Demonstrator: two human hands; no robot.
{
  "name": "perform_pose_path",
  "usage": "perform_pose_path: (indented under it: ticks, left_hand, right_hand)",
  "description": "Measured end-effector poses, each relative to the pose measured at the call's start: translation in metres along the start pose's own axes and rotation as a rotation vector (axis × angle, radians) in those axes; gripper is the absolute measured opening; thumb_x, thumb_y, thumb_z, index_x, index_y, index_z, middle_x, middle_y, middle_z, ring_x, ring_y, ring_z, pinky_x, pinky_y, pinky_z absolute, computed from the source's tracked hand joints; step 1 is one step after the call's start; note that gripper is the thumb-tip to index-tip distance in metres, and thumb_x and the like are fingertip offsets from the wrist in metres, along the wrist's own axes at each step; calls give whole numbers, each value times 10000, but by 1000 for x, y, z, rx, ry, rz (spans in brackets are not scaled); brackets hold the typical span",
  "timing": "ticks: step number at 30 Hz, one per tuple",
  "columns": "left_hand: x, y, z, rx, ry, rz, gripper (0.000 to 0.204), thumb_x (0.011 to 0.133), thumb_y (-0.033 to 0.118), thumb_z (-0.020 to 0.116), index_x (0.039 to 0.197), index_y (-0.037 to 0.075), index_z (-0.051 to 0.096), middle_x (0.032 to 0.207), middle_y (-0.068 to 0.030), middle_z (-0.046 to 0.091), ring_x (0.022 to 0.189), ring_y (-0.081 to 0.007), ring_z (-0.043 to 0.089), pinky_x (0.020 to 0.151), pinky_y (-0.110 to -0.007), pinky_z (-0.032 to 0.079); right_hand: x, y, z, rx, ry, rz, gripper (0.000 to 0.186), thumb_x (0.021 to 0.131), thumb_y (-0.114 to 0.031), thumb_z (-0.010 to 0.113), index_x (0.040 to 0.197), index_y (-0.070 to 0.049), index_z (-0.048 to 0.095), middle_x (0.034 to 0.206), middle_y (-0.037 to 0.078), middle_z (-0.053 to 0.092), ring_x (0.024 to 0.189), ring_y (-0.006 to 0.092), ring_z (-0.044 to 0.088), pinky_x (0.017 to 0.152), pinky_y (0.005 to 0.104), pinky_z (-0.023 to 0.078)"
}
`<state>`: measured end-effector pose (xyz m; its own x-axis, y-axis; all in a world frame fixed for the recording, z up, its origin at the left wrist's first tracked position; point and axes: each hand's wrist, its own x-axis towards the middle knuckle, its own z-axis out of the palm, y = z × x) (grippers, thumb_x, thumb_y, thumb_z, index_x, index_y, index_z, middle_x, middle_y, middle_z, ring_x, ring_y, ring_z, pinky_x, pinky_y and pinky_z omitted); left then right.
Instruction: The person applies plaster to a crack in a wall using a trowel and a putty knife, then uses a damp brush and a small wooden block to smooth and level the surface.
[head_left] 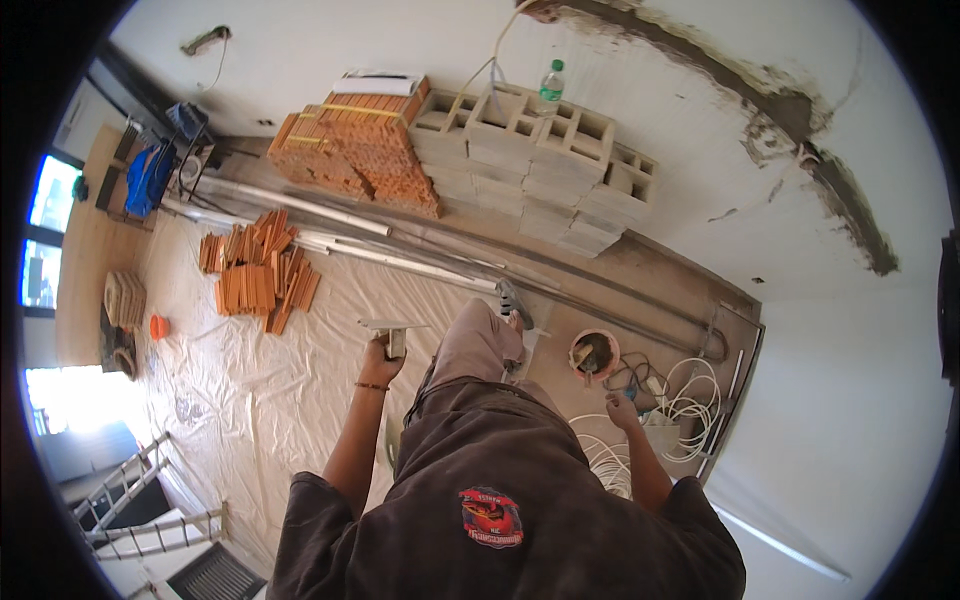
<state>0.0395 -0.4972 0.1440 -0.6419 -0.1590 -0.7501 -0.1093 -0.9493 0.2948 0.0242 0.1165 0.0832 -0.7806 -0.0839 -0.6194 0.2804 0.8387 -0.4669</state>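
My left hand (381, 366) is closed round the handle of a flat plastering trowel (394, 325), its thin plate seen nearly edge-on above my fingers. My right hand (621, 411) is held low at my right side with the fingers curled; whether anything is in them I cannot make out. Just beyond it stands a pinkish bucket (612, 349) with dark grey mortar (598, 352) inside and a tool's handle leaning at its near rim.
Coiled white cable (705, 385) lies right of the bucket. Long pipes (410, 262) run along the wall. Grey hollow blocks (500, 160) carry a bottle (551, 88); orange bricks (350, 140) are stacked beside them. Loose bricks (250, 285) sit on plastic sheeting (290, 400). A ladder (150, 530) is at lower left.
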Motion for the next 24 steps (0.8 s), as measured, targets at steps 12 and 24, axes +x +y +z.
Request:
perform_pose_path:
  ticks: [12,24]
  left_hand:
    - [14,-38,106,1508,-365,522,250,816,87,561,1056,19,584,863,-110,616,742,-221,596,661,-340,511]
    - [-44,-71,204,1316,-31,816,405,896,143,536,1270,-10,505,932,-168,538,602,-192,595,427,-275,507]
  right_hand:
    - [10,16,76,706,58,264,328,828,-240,578,1106,-68,607,885,65,623,794,169,601,633,339,496]
    - [-24,12,98,514,-45,337,242,876,-209,551,1034,-35,608,793,69,625,678,155,599,524,305,476]
